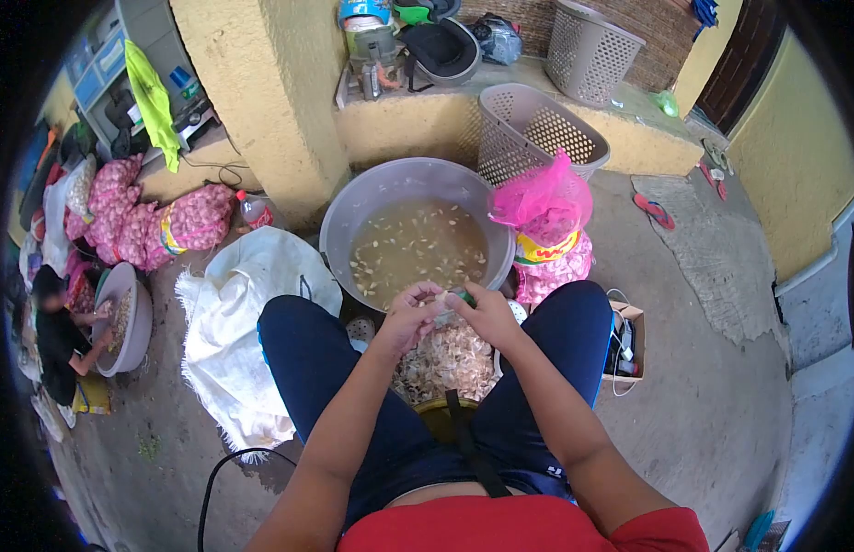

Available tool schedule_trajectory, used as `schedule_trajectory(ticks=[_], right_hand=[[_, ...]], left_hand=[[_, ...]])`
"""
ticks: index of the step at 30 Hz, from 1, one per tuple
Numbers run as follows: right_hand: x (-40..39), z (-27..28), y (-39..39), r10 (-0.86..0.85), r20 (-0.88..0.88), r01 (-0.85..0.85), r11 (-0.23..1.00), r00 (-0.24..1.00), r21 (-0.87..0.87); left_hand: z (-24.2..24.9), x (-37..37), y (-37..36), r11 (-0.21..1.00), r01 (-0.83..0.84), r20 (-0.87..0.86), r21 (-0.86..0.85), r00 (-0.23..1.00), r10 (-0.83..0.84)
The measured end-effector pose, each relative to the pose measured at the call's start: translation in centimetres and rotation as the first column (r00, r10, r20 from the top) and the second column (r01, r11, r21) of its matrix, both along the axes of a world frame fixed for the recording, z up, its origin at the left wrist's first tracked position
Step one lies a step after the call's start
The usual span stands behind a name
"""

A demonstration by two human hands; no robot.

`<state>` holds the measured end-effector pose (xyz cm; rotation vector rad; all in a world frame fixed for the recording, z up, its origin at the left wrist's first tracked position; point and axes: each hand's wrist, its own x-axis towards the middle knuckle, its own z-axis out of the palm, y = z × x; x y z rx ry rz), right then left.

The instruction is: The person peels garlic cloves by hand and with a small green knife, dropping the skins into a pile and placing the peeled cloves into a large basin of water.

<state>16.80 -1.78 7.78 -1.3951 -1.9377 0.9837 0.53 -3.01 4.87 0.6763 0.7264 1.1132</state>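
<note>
My left hand (412, 318) is closed, its fingertips pinching a small pale garlic clove (442, 297), partly hidden by the fingers. Close beside it, my right hand (489, 316) grips a small green-handled tool (465, 297); its working end cannot be made out. Both hands meet between my knees, above a heap of unpeeled garlic cloves and papery skins (448, 361) in a container mostly covered by the heap. Just beyond my hands stands a large grey tub (337, 241) of cloudy water, with several peeled cloves (418, 230) floating in it.
A pink mesh sack of garlic (554, 267) stands right of the tub, before a perforated basket (500, 138). White woven sacking (238, 340) lies left. Near my right knee is a small box (634, 345). At far left, another person (59, 336) reaches into a basin (137, 331).
</note>
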Motion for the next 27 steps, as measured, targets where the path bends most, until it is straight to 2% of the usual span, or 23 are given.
schedule_trajectory(ticks=[3, 9, 12, 15, 18, 21, 27], right_hand=[[0.0, -0.2, 0.0, -0.003, -0.042, 0.003, 1.000, 0.999, 0.019], [-0.1, -0.8, 0.3, -0.033, -0.001, 0.033, 0.998, 0.999, 0.050], [-0.4, -1.0, 0.0, 0.005, 0.028, -0.006, 0.998, 1.000, 0.057], [-0.7, -1.4, -0.1, 0.015, -0.009, -0.015, 1.000, 1.000, 0.014], [-0.7, -1.3, -0.1, 0.016, -0.101, -0.012, 0.999, 0.995, 0.041], [-0.5, -1.1, 0.1, -0.011, -0.130, -0.006, 0.991, 0.991, -0.136], [-0.4, -2.8, 0.6, 0.047, -0.264, -0.080, 0.990, 0.963, -0.114]], left_hand=[[0.9, -0.2, -0.3, 0.996, 0.003, -0.235, 0.086, 0.972, 0.018], [0.0, 0.3, -0.2, 0.967, -0.090, -0.381, 0.240, 0.907, 0.179], [-0.3, 0.4, -0.1, 0.964, -0.162, -0.357, 0.211, 0.905, 0.230], [-0.2, 0.4, 0.0, 0.978, -0.149, -0.294, 0.143, 0.938, 0.185], [-0.4, 0.3, 0.0, 0.994, -0.108, -0.061, 0.016, 0.992, 0.109], [-0.6, -0.5, 0.2, 0.993, 0.086, 0.208, -0.086, 0.976, -0.067], [0.2, -0.3, -0.1, 0.953, 0.185, 0.078, -0.238, 0.982, -0.171]])
